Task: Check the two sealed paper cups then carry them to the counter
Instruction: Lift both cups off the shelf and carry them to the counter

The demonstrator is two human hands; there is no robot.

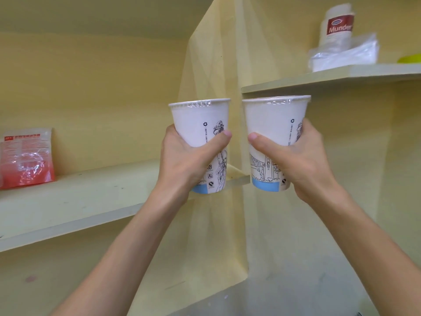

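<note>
Two white paper cups with black line drawings and a blue band at the base are held up side by side at eye level, both upright. Clear film seals each rim. My left hand (pixel 189 160) grips the left cup (pixel 200 119) around its lower half. My right hand (pixel 293 160) grips the right cup (pixel 273 119) the same way, thumb across the front. A narrow gap separates the cups. Their tops are seen edge-on, so the seal surfaces are hidden.
Pale yellow wall shelves fill the view. A lower shelf (pixel 79 201) at the left bears a red and clear plastic packet (pixel 26 158). An upper shelf (pixel 341 77) at the right bears a white bottle with a red label (pixel 338 28) and clear plastic bags (pixel 346 54).
</note>
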